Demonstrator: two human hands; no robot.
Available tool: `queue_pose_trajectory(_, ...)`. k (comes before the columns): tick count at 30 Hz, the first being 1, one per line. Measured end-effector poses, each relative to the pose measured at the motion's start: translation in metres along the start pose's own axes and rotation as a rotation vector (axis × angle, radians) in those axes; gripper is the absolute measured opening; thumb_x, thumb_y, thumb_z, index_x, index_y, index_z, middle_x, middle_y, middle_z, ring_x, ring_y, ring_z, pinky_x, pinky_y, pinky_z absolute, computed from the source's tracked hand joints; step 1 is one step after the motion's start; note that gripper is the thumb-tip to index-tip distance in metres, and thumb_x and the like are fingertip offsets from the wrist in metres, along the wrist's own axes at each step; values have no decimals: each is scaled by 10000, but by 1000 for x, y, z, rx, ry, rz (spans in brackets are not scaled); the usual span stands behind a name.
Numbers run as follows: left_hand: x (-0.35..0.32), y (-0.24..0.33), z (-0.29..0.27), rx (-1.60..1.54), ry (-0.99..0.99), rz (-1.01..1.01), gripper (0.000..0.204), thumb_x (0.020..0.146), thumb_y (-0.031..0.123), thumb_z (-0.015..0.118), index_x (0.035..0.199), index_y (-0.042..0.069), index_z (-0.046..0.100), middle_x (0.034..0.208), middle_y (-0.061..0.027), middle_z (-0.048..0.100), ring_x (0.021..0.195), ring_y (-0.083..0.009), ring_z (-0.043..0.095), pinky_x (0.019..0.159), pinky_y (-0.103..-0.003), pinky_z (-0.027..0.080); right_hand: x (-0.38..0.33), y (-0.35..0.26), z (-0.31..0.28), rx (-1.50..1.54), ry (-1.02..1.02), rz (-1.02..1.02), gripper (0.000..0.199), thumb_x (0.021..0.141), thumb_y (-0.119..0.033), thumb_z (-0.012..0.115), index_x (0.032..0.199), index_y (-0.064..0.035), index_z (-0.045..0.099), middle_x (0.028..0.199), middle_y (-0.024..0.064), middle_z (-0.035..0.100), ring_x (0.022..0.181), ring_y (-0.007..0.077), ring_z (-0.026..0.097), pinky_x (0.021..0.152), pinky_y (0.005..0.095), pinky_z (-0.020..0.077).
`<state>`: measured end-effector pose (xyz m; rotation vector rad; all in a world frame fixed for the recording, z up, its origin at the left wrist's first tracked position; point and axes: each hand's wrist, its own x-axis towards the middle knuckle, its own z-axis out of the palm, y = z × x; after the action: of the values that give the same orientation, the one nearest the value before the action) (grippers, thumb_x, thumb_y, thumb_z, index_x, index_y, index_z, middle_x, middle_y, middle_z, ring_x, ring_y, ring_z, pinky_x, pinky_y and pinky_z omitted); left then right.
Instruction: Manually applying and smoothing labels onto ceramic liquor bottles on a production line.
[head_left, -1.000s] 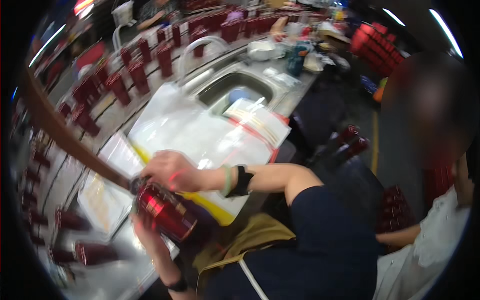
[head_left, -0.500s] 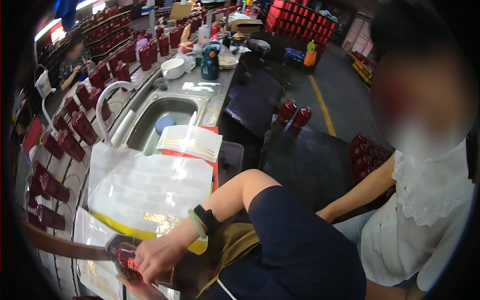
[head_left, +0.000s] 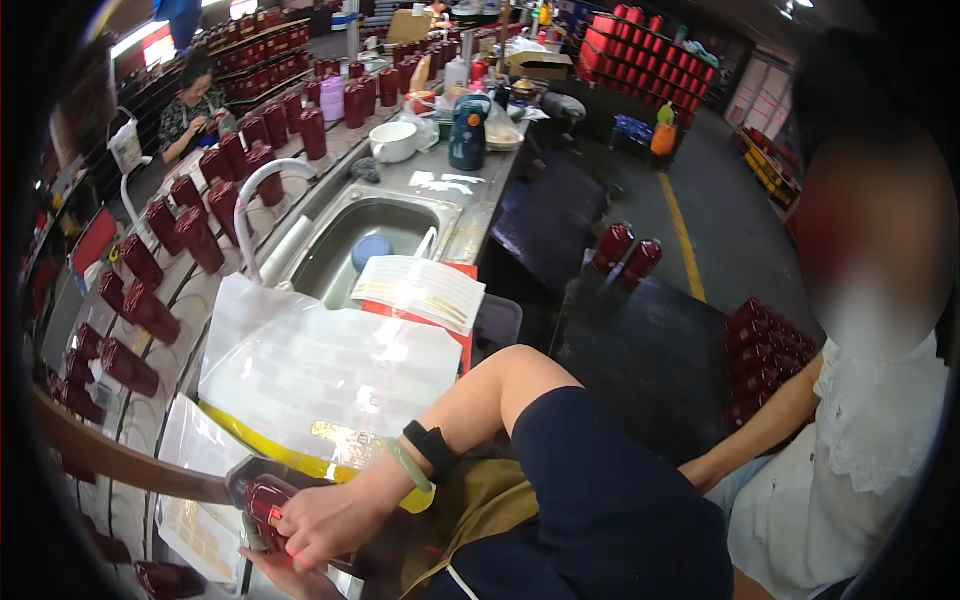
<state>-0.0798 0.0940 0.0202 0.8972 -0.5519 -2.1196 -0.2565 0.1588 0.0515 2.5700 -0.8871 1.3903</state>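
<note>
At lower left, your left hand [head_left: 290, 577] grips the dark red bottle [head_left: 268, 497] from below, partly hidden; your right hand [head_left: 335, 522] closes curled fingers over its side. Above, upper-centre-left, the steel sink [head_left: 412, 222] holds a blue round object [head_left: 372, 252]; a white sheet [head_left: 420, 288] overlaps its near edge. Rightward, two red bottles [head_left: 627, 253] stand at the black tabletop's [head_left: 640, 365] far edge; a person in white [head_left: 835, 490] bounds your room at lower right.

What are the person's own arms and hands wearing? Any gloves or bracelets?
No gloves show. Above the right hand are a pale green bangle and a plain black wristband. The short sleeve is dark navy. The left hand shows only partly.
</note>
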Motion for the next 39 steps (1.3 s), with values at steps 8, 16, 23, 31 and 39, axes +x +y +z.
queue_pose_trajectory(8, 16, -8, -21, 101, -80, 245, 711, 1086, 574, 381, 1503, 2, 440, 1497, -153, 517, 1378, -282, 492, 1138, -455, 400, 62, 67, -2, -440, -104, 339, 215, 714, -245, 714, 823, -75, 640, 880, 64, 634, 900, 277, 620, 722, 406, 519)
queue_pose_trajectory(16, -15, 1, -1, 140, 71, 250, 757, 1090, 587, 326, 1571, 3, 349, 1541, -195, 479, 1406, -330, 479, 1149, -481, 421, 47, 61, -48, -476, -7, 278, 107, 768, -187, 661, 863, -151, 627, 888, 28, 646, 936, 241, 634, 800, 379, 506)
queue_pose_trajectory(23, 5, -12, 33, 178, 37, 261, 574, 1123, 467, 358, 1482, 43, 502, 1422, -114, 597, 1229, -220, 604, 1070, -398, 465, -19, 0, -83, -45, -114, 80, 235, 807, -108, 687, 1031, -138, 749, 1009, -5, 742, 844, 184, 661, 785, 363, 532)
queue_pose_trajectory(31, -11, -11, 40, 344, 0, 444, 560, 970, 109, 724, 1468, -16, 500, 1348, -115, 638, 1203, -156, 621, 1060, -312, 487, 7, 15, -105, -90, 68, 482, 210, 825, 50, 761, 1018, -25, 722, 942, 97, 736, 835, 267, 672, 728, 357, 534)
queue_pose_trajectory(39, -6, -10, 47, 301, 41, 448, 490, 944, 58, 747, 1390, -34, 564, 1265, -142, 684, 1134, -174, 665, 1003, -320, 542, 28, 26, -77, -104, 10, 401, 222, 795, 21, 773, 1005, -42, 736, 925, 81, 729, 820, 259, 658, 747, 359, 523)
